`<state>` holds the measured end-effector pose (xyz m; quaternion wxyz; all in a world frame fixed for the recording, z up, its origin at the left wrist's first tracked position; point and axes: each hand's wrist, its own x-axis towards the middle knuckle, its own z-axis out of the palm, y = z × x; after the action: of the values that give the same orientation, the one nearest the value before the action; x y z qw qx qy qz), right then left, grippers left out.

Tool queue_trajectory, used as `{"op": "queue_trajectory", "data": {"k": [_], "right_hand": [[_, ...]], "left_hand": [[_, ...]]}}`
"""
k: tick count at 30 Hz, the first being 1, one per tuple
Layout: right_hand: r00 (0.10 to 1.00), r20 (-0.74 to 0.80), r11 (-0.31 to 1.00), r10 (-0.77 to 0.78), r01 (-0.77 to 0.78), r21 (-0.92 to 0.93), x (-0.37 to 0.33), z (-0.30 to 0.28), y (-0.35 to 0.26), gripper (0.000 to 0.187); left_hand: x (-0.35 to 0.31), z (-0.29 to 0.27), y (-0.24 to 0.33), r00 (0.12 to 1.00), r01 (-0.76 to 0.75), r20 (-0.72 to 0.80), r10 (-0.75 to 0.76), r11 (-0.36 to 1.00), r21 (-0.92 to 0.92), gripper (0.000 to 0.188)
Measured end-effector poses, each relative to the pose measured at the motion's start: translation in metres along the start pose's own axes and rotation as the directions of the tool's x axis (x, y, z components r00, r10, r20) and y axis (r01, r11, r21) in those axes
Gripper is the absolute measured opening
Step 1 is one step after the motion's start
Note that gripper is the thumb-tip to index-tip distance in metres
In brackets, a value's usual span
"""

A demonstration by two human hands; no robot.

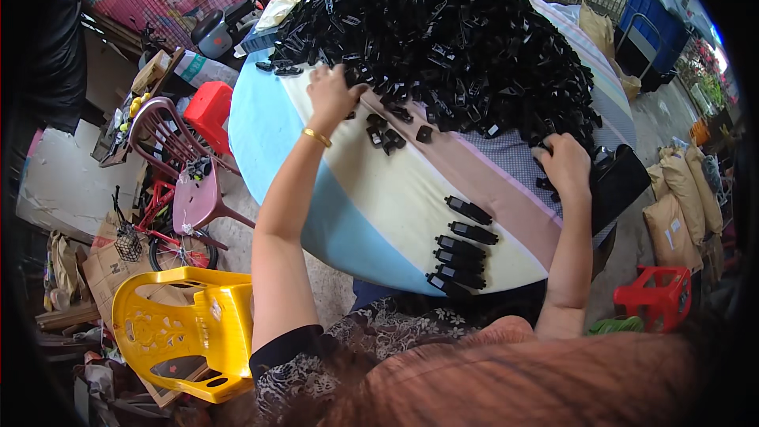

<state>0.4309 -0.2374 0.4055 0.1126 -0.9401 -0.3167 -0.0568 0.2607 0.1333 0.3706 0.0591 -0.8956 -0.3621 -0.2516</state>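
A large heap of small black plastic pieces (443,39) covers the far part of a round table (261,126) with a striped cloth. My left hand (332,96) is at the heap's near left edge, fingers apart and thumb out, with no piece visible in it. At the heap's right edge my right hand (567,162) is closed, fingers curled down among black pieces; what they grip is hidden. Several loose pieces (385,138) lie between the hands. Closer to me, longer black pieces (460,257) are lined up side by side near the table's front edge.
A black box-like container (621,186) sits at the table's right edge. To the left are a yellow plastic chair (182,332), a pink chair (198,198) and a red stool (209,115). Another red stool (656,296) and sacks (672,229) stand on the right.
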Motion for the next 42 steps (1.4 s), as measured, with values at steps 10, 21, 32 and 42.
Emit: {"op": "queue_trajectory", "data": {"k": [10, 21, 32, 42], "right_hand": [[0.945, 0.070, 0.944, -0.320, 0.312, 0.106, -0.007, 0.021, -0.012, 0.014], [0.936, 0.022, 0.467, -0.352, 0.155, 0.871, -0.011, 0.040, -0.052, 0.027], [0.931, -0.029, 0.769, -0.365, 0.319, 0.554, -0.007, 0.014, -0.029, 0.024], [0.788, -0.058, 0.732, -0.613, 0.594, 0.334, -0.018, 0.025, -0.032, 0.018]], "left_hand": [[-0.024, 0.034, 0.019, 0.996, -0.032, 0.049, 0.072, 0.827, -0.561, 0.041], [-0.060, -0.031, 0.099, 0.936, -0.347, -0.259, 0.241, 0.766, -0.541, 0.040], [-0.106, -0.035, 0.127, 0.734, 0.233, 0.403, 0.546, 0.355, -0.905, 0.025], [-0.118, -0.034, 0.125, 0.855, -0.132, 0.177, 0.488, 0.534, -0.835, 0.022]]}}
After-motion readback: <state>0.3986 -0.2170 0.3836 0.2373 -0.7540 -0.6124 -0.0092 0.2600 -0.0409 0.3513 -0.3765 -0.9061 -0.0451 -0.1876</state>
